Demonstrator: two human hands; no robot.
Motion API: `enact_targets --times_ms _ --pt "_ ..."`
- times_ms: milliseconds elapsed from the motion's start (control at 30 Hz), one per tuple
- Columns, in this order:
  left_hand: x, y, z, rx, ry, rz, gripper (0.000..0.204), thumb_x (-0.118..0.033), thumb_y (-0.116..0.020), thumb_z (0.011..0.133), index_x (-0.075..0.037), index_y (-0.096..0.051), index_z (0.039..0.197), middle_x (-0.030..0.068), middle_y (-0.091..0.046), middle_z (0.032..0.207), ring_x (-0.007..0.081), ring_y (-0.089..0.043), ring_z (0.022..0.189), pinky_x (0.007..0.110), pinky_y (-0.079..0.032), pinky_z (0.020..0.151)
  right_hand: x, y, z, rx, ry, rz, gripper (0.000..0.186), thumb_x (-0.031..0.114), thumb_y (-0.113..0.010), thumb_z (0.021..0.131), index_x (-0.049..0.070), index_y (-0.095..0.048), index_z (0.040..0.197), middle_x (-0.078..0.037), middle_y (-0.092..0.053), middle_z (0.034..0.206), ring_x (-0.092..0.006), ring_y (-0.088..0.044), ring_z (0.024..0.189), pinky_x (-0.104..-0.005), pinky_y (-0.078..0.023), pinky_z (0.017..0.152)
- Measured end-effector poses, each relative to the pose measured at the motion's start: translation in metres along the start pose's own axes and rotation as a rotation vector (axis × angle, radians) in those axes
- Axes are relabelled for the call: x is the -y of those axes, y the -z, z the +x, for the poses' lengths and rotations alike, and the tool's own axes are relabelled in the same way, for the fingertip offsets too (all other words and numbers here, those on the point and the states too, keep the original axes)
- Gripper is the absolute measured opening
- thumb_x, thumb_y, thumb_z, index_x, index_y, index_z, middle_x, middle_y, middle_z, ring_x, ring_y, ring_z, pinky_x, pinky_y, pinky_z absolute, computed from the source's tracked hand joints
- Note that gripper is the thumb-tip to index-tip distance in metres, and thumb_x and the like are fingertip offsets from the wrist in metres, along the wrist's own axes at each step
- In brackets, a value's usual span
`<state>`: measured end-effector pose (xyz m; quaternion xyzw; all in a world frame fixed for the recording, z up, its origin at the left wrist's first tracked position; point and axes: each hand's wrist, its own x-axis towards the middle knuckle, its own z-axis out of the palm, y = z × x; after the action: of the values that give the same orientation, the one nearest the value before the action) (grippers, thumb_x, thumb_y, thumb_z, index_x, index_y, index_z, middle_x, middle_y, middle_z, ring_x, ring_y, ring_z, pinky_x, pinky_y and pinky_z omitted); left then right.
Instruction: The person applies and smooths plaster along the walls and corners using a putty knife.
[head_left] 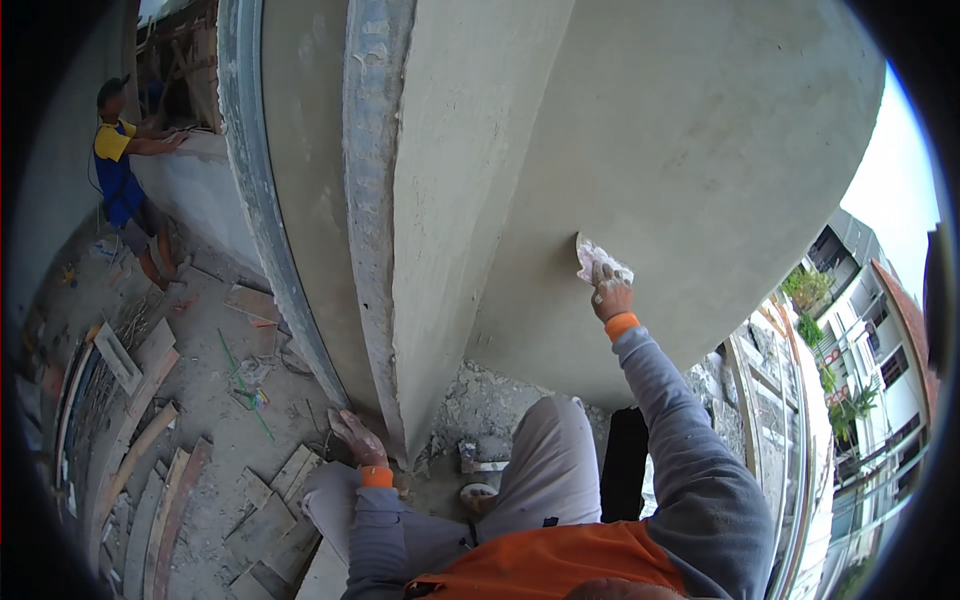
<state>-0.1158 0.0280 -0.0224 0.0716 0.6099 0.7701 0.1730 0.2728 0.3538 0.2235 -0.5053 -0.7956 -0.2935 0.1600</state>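
Observation:
My right hand (611, 292) presses a crumpled whitish, pink-tinged piece of sheet or cloth (597, 258) against the smooth grey plastered wall (700, 180). Its exact material I cannot make out. White smears mark the fingers closed around it. Low on the left, my left hand (358, 440) has its fingers stretched out, next to the foot of the upright plastered column (375, 250). It holds nothing that I can see. Whether its fingertips touch the column's edge, I cannot tell.
A trowel-like tool (482, 462) lies on the floor by my foot. Loose boards (170, 510) and rubble cover the ground at left. Another person (122, 175) stands by a low wall (205, 190) at far left. Wooden rails (770, 400) run along the right, with buildings beyond.

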Motion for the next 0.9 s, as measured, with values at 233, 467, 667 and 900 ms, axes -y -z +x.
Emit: enact_targets --times_ms 233,467,667,900 --pt "-0.003 0.003 -0.012 -0.048 -0.058 0.064 0.059 -0.038 -0.038 0.098 0.007 -0.029 0.136 0.0261 -0.037 0.126 0.0326 -0.05 0.104 0.038 -0.042 0.091 0.05 -0.015 -0.074 0.328 -0.423 0.485 0.026 0.019 -0.048 0.088 0.005 -0.059 0.107 -0.018 -0.062 0.096 -0.0352 -0.061 0.086 -0.0441 -0.051 0.074" --pt "0.01 0.025 -0.014 -0.076 -0.194 0.253 0.058 -0.037 -0.038 0.098 0.008 -0.031 0.133 0.0303 -0.036 0.131 0.0405 -0.038 0.12 0.045 -0.032 0.1 0.144 0.001 -0.141 0.357 -1.179 2.311 0.033 0.017 -0.053 0.091 0.004 -0.049 0.121 -0.009 -0.061 0.103 -0.0241 -0.061 0.093 -0.0432 -0.051 0.082" --pt "-0.048 0.013 -0.045 -0.042 -0.154 0.165 0.063 -0.04 -0.039 0.097 0.008 -0.026 0.136 0.0264 -0.032 0.135 0.0322 -0.04 0.121 0.037 -0.036 0.101 0.141 -0.012 -0.167 0.551 -1.085 2.432 0.035 0.013 -0.05 0.092 0.003 -0.046 0.125 -0.012 -0.057 0.115 -0.028 -0.058 0.105 -0.0452 -0.048 0.092" --pt "-0.08 0.03 -0.051 -0.03 -0.269 0.103 0.06 -0.045 -0.037 0.097 -0.004 -0.025 0.139 0.0194 -0.044 0.128 0.0253 -0.054 0.101 0.04 -0.043 0.088 0.129 0.017 -0.163 0.244 -1.178 2.726 0.029 0.015 -0.052 0.09 0.004 -0.051 0.117 -0.01 -0.061 0.106 -0.0266 -0.062 0.095 -0.0405 -0.052 0.082"
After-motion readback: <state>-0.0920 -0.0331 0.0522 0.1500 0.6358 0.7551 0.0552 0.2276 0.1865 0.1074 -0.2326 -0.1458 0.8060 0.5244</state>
